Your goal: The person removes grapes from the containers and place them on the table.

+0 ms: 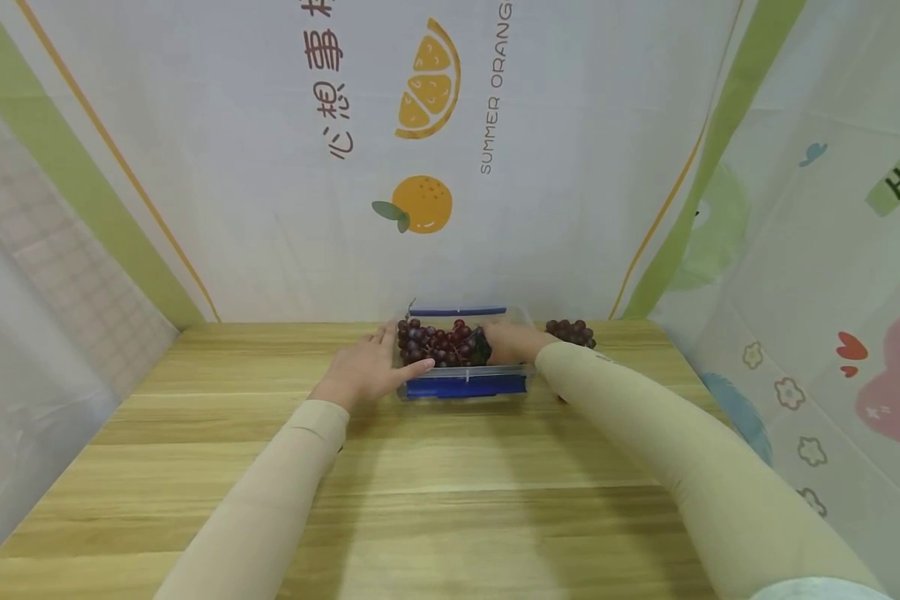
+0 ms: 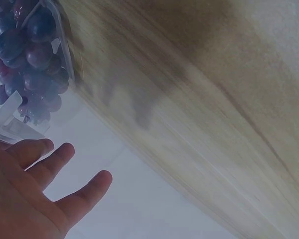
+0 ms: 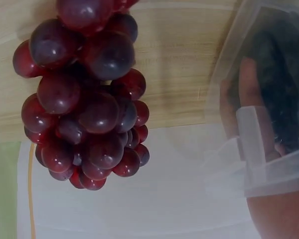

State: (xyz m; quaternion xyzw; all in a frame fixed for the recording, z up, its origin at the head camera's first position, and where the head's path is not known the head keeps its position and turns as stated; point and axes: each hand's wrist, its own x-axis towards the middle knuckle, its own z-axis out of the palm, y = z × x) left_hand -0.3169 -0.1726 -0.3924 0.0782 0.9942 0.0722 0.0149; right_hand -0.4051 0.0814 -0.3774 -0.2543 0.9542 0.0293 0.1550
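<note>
A clear plastic box with blue clips (image 1: 467, 386) stands at the back of the table, with a bunch of dark red grapes (image 1: 438, 343) in its left part. My left hand (image 1: 367, 367) rests against the box's left end, fingers straight and thumb over the front rim. Reaching into the right part, my right hand (image 1: 508, 342) holds a dark, blackish-green thing (image 3: 274, 74), its kind unclear through the cloudy wall. The fingertips of that hand are partly hidden. Another bunch of red grapes (image 3: 84, 119) lies just right of the box, partly behind the right forearm.
The wood-grain table (image 1: 435, 492) extends toward me. A white cloth with orange prints (image 1: 570, 167) hangs directly behind the box, and patterned sheets (image 1: 817, 275) close off the sides.
</note>
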